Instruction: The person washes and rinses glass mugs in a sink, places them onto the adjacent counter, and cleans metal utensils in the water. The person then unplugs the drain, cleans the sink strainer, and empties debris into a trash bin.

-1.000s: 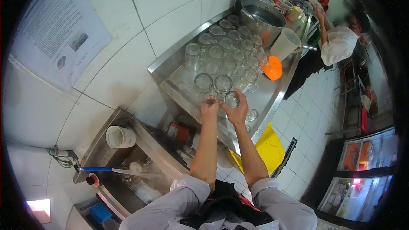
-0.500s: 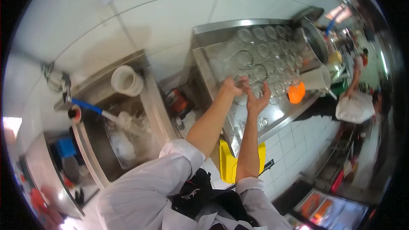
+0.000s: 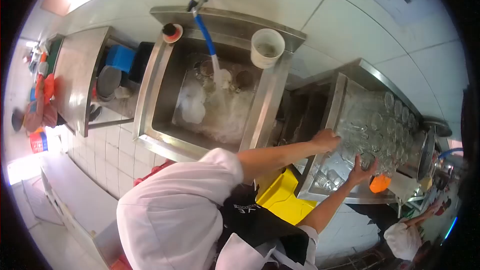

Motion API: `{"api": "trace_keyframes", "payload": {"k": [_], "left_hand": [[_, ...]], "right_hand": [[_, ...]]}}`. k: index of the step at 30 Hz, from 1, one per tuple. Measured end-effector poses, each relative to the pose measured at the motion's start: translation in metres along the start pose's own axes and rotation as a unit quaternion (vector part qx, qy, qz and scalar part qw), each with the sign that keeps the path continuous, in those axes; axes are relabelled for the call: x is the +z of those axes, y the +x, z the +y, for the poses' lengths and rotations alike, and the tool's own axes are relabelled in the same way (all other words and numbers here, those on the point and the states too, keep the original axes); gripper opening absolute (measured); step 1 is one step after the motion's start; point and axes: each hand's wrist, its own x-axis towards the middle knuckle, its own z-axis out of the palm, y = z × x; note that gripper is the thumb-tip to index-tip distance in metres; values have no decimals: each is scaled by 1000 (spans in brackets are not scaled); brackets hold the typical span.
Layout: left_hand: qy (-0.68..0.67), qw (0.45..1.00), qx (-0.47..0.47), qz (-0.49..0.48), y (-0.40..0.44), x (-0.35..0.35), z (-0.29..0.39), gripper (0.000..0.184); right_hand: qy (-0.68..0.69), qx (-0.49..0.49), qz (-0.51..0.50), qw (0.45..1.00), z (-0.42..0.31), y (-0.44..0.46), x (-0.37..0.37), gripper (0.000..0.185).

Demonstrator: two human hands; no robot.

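Two bare hands work over the steel bench [image 3: 335, 102]. The left hand [image 3: 326, 140] is near its left rim, fingers bent; I cannot tell if they hold anything. The right hand [image 3: 361, 171] is over its near part, thumb and fingers around one clear glass mug [image 3: 368, 159], but I cannot tell whether they grip it. Below the bench is one bright yellow plastic container [image 3: 285, 197], its full shape hidden. Across the bench stand many clear glasses [image 3: 382, 120], overlapping too much for exact count. Left of the bench is one steel sink [image 3: 277, 101]. At the bench's far end are one orange object [image 3: 380, 183] and one grey metal pot [image 3: 426, 154], partly cut off by blur.
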Motion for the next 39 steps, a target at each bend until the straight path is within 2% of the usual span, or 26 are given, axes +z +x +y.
{"api": "trace_keyframes", "payload": {"k": [1,3,5,6,7,8,10,11,12,13,14,15,16,18,20,21,23,24,26,27,30,32,35,38,39], "left_hand": [[-16,993,102,65,-13,-16,-25,35],[-46,973,159,158,-65,-71,-55,21],[99,931,134,326,-111,-133,-77,24],[-1,927,126,355,-110,-167,-123,22],[-5,912,54,407,-128,-197,-137,23],[88,888,52,449,-127,-234,-183,24],[91,839,-87,529,-132,-293,-241,29],[73,837,-116,529,-135,-322,-263,32],[53,835,-146,527,-136,-347,-282,37],[60,844,-137,515,-132,-367,-300,44],[66,852,-128,503,-127,-384,-318,51],[74,860,-119,491,-124,-398,-325,59],[123,823,-125,540,-118,-407,-322,65],[218,734,-136,629,-102,-420,-310,78],[195,773,-128,591,-109,-433,-281,85],[183,791,-124,570,-113,-439,-271,89],[94,800,-61,589,-99,-449,-289,83],[50,800,-30,597,-95,-453,-297,80],[51,827,-55,558,-97,-466,-301,69],[52,840,-69,536,-98,-471,-303,63],[41,872,-33,487,-110,-480,-297,43],[25,887,-41,460,-110,-487,-301,39],[-6,916,-18,400,-113,-487,-309,38],[-61,929,33,365,-112,-475,-314,41],[-85,929,48,358,-110,-466,-320,42]], "right_hand": [[-15,-7,-5,1000,1,0,-4,84],[-49,-24,-3,999,-5,-4,-10,91],[-116,-49,30,992,-25,-9,-11,96],[-166,-67,63,982,-45,-15,-11,98],[-217,-84,96,968,-64,-24,-9,99],[-233,-76,129,961,-81,-37,-2,88],[-261,-63,124,955,-104,-72,18,76],[-117,-5,89,989,-126,-98,38,60],[-39,23,27,999,-150,-126,56,50],[165,107,-52,979,-188,-151,76,41],[352,99,-130,922,-210,-178,105,37],[379,139,-247,881,-239,-199,123,36],[353,125,-343,861,-261,-215,147,43],[417,308,-449,727,-314,-236,192,55],[412,404,-478,662,-330,-258,245,70],[360,414,-480,685,-324,-268,276,73],[253,429,-478,724,-308,-289,334,78],[224,407,-472,749,-299,-295,352,79],[169,363,-456,794,-289,-297,383,81],[175,351,-473,789,-295,-292,388,80],[171,319,-512,779,-300,-289,399,74],[143,294,-528,784,-263,-314,430,70],[208,364,-501,757,-302,-306,403,60],[302,364,-476,742,-277,-344,420,48],[264,403,-468,741,-288,-346,417,45]]}}
